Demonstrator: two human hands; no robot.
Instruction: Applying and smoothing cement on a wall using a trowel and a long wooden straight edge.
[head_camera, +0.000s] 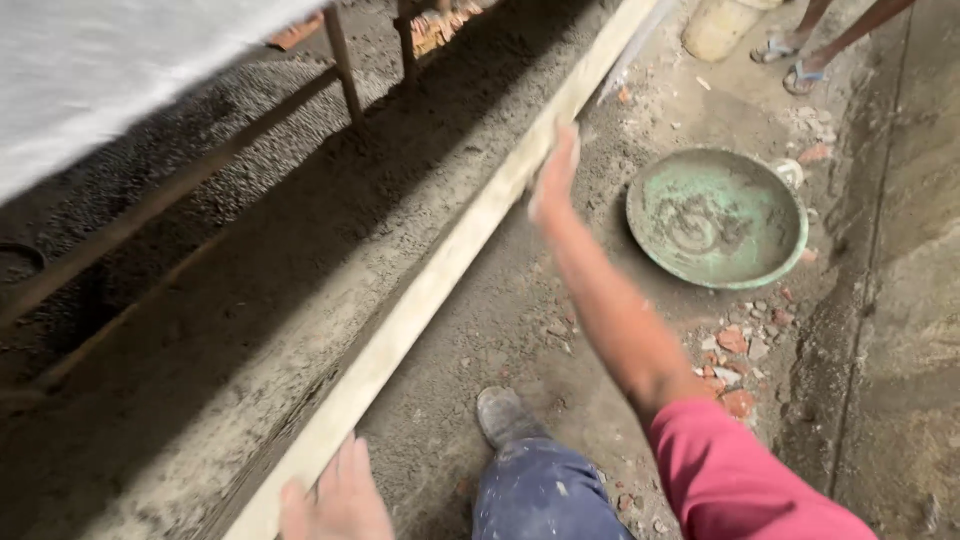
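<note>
A long pale wooden straightedge (450, 260) lies diagonally across the rough wet mortar bed (300, 290), from the bottom left up to the top right. My right hand (553, 172), arm stretched out in a pink sleeve, rests on the board's far part with fingers against its edge. My left hand (335, 498) sits on the board's near end at the bottom of the view. Whether either hand wraps around the board is unclear.
A green metal pan (716, 217) smeared with mortar lies on the ground to the right. Broken brick bits (735, 360) are scattered below it. My shoe (505, 415) and blue trouser knee are near. Another person's sandalled feet (790, 60) stand at top right beside a pale bucket (718, 25).
</note>
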